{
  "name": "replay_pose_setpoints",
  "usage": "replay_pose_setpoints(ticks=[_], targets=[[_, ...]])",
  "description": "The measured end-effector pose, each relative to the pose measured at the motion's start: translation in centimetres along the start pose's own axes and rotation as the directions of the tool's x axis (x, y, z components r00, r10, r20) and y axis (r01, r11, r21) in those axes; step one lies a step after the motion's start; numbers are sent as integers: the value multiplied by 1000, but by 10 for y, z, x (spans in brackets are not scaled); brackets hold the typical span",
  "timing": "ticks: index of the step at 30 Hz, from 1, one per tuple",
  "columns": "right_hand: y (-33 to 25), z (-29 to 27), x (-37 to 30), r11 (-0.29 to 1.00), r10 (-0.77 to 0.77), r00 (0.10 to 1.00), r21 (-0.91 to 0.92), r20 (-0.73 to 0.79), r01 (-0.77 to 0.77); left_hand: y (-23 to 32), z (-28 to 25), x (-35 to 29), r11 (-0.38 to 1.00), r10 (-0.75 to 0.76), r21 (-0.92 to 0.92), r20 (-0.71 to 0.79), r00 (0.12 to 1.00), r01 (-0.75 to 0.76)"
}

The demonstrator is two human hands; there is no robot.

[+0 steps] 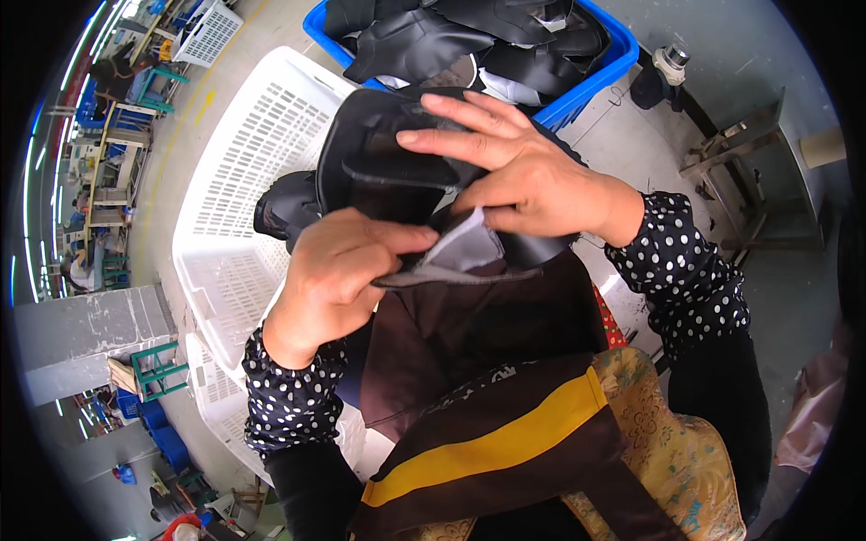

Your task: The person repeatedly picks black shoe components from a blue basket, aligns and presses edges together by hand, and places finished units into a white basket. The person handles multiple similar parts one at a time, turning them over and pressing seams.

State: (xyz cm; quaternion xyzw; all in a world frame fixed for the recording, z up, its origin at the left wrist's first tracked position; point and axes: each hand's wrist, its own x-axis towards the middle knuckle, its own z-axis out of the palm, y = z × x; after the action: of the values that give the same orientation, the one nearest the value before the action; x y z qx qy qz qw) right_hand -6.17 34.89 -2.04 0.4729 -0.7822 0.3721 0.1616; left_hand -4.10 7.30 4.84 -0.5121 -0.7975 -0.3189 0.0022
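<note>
A smooth black leather piece (379,153) with a curved edge is held up over my lap. My left hand (336,270) is closed, pinching its near edge between thumb and forefinger. My right hand (546,185) grips the piece from the other side, thumb and forefinger pinched at the fold while the other fingers stretch over the black surface. Between the two hands a grey lining flap (474,245) stands folded up, slightly blurred. The piece's underside is hidden. Below it lies my dark brown apron (442,334) with a yellow band (496,451).
A blue crate (591,95) heaped with black leather pieces (424,45) stands ahead. At the left is a white perforated basket (244,153), with another black piece (287,206) by it. A wooden stand (758,171) is at the right. Workbenches (117,162) line the far left.
</note>
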Motion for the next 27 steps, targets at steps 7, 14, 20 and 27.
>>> replay_pose_setpoints(ticks=[7, 14, 20, 27], targets=[[7, 6, -19, 858, -96, 991, -512, -96, 34, -35, 29, -5, 835, 215, 528, -56, 975, -154], [-2, 48, -60, 867, -47, 997, -494, 58, 69, -61, 100, -54, 924, 102, 377, -80, 992, -64], [1, 45, -55, 931, -24, 999, -362, 32, 34, -62, 103, -59, 940, 107, 336, -148, 983, -51], [0, 45, -51, 938, -53, 994, -336, 91, 81, -60, 105, -63, 966, 54, 257, -182, 982, -6]])
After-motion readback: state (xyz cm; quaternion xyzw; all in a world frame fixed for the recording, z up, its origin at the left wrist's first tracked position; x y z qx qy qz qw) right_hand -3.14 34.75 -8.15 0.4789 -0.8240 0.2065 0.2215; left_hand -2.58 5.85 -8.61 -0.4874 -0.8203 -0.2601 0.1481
